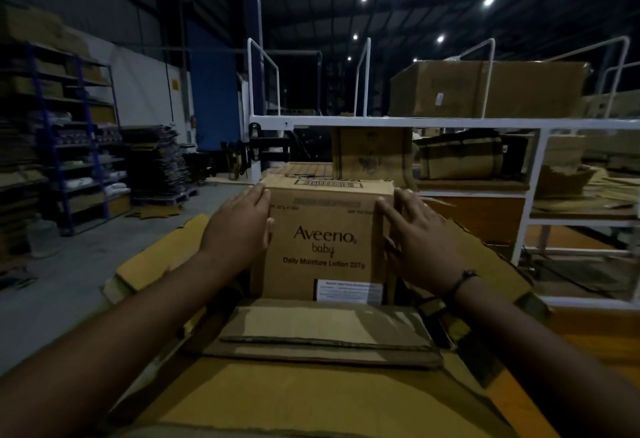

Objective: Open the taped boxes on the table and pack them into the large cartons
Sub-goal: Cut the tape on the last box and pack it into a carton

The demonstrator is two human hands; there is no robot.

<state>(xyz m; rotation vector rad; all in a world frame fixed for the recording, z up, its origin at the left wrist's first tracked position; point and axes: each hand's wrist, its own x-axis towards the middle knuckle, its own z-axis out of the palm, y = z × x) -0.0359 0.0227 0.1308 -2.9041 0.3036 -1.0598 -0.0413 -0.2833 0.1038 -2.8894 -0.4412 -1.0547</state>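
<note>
A brown Aveeno baby lotion box (325, 250) stands upright inside a large open carton (311, 392), its lower part hidden behind the carton's near flap. My left hand (239, 229) lies flat against the box's left side, fingers straight. On the box's right side my right hand (419, 243) presses with straight fingers. The carton's flaps spread out to the left (156, 257) and right.
A white metal rack (391, 123) stands just behind, holding folded cartons and a big brown box (485, 91) on top. Blue shelving (79, 132) and a stack of flattened cardboard (156, 160) are at the left across a grey floor. An orange table surface (595, 344) shows at right.
</note>
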